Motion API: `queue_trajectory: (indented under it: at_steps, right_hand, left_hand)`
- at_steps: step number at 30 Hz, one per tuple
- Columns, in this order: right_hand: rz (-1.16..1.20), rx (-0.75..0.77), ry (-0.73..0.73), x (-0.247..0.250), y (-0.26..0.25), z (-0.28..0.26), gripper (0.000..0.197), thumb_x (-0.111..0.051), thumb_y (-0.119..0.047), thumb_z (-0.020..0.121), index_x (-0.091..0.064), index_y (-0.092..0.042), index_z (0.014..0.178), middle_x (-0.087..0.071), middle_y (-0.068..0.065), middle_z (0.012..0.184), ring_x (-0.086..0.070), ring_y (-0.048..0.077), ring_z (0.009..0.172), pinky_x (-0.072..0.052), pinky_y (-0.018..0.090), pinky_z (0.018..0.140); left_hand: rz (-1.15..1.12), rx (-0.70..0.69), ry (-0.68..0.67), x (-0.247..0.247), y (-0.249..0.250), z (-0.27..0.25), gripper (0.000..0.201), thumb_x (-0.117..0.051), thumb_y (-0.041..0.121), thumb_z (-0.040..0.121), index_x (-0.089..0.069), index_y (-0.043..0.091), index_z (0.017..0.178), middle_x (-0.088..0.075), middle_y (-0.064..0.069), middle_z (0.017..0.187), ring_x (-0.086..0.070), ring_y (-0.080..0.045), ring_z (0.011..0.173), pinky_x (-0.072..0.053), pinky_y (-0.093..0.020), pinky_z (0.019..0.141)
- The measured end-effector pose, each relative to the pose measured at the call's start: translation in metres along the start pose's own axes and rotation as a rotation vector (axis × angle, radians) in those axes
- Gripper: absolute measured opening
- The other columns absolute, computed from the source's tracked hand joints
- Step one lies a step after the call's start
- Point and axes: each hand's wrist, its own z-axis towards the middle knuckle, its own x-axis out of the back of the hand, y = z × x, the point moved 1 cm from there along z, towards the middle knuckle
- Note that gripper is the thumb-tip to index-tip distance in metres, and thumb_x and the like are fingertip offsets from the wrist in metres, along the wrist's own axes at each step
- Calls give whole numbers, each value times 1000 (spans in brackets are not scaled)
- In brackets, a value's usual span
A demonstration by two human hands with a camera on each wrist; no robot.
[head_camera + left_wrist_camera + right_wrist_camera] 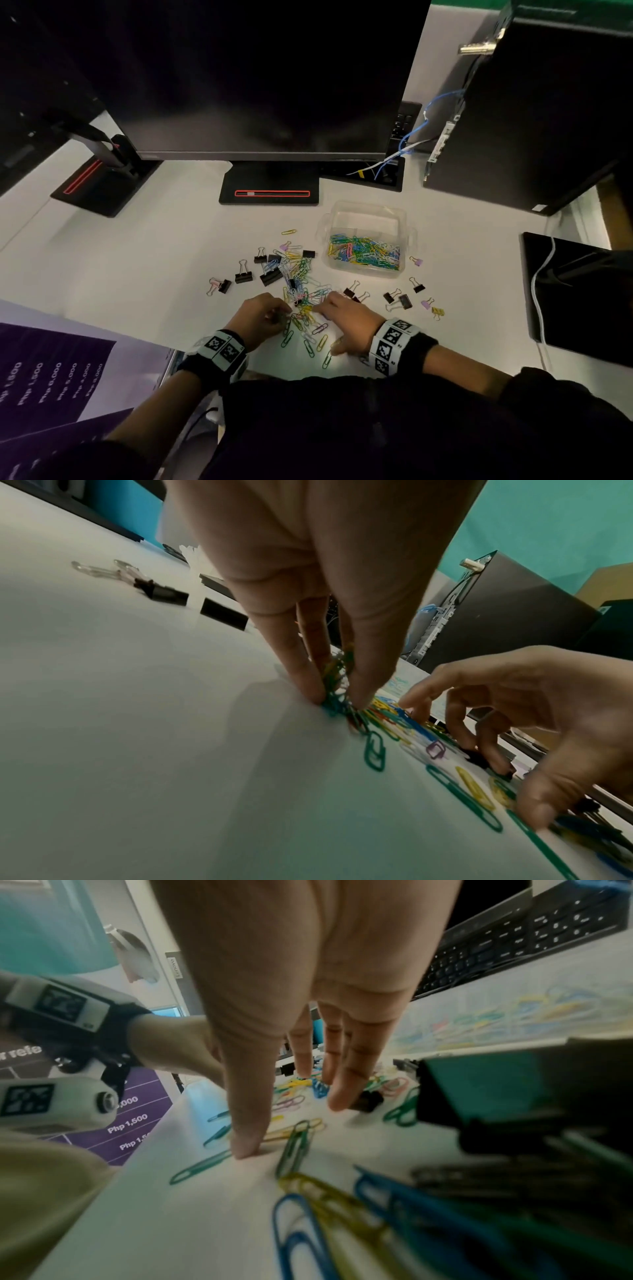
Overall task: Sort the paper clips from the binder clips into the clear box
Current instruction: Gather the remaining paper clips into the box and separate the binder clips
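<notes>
1. head view: the clear box point(366, 209) sits right of centre in the frame, up and to the right of both hands, already part filled with paper clips point(364, 251).
2. the left hand point(262, 317) pinches a small bunch of paper clips against the tabletop point(137, 260).
3. the right hand point(346, 317) lies spread with straight fingers on the loose pile point(303, 298), holding nothing.
4. the right hand is nearer the box; the left must cross the pile and its binder clips point(270, 275).
</notes>
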Motion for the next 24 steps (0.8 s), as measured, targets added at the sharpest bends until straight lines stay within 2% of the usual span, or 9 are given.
queue_trajectory:
  at_steps: [2, 4, 7, 11, 15, 20, 24]
  right_hand:
    - [-3, -6, 13, 0, -1, 6, 85, -80, -28, 66, -34, -13, 136, -39, 12, 131, -42, 29, 119, -37, 35, 99]
    - [-20, -14, 19, 2, -2, 10, 85, -80, -30, 66, -35, -11, 135, -39, 13, 130, -42, 29, 118, -36, 35, 98]
    - [-79, 16, 11, 4, -4, 15, 76, -78, -31, 69, -41, -11, 132, -42, 13, 126, -42, 30, 115, -37, 37, 96]
    - [-84, 62, 21, 3, -5, 12, 58, -72, -27, 75, -48, -14, 126, -47, 12, 120, -42, 29, 112, -36, 36, 90]
    - [-25, 49, 58, 1, -4, 11, 64, -73, -31, 73, -46, -19, 130, -45, 11, 117, -42, 27, 109, -41, 37, 89]
    - [-26, 37, 73, 3, -6, 9, 60, -70, -36, 74, -47, -19, 127, -43, 12, 118, -43, 29, 109, -43, 39, 89]
    - [-52, 82, 70, -2, -7, 7, 61, -67, -40, 77, -44, -22, 131, -44, 11, 116, -43, 28, 107, -43, 38, 87]
  left_hand:
    - [6, 17, -44, -1, -1, -3, 39, -70, 15, 77, -61, 16, 115, -55, -4, 104, -54, -18, 90, -43, -20, 79]
    - [-23, 54, -112, -1, -1, -5, 57, -73, 20, 75, -51, 20, 127, -45, -1, 114, -51, -16, 96, -47, -19, 81]
    - [-21, 66, -160, -3, -2, -3, 74, -78, 24, 71, -41, 22, 135, -40, -3, 123, -45, -12, 97, -45, -14, 82]
    - [12, 47, -204, -8, 1, -1, 78, -78, 25, 70, -38, 24, 136, -39, -4, 128, -46, -15, 106, -44, -23, 94]
    - [0, 31, -189, -13, 2, -1, 81, -78, 28, 69, -35, 26, 137, -38, -4, 129, -44, -19, 118, -41, -30, 103]
    - [64, -43, -141, -17, 0, -1, 72, -72, 36, 75, -37, 27, 138, -37, -5, 130, -44, -20, 119, -38, -27, 103]
    - [98, -61, -87, -15, -2, 0, 75, -70, 42, 76, -36, 24, 139, -38, -6, 130, -45, -22, 120, -39, -30, 104]
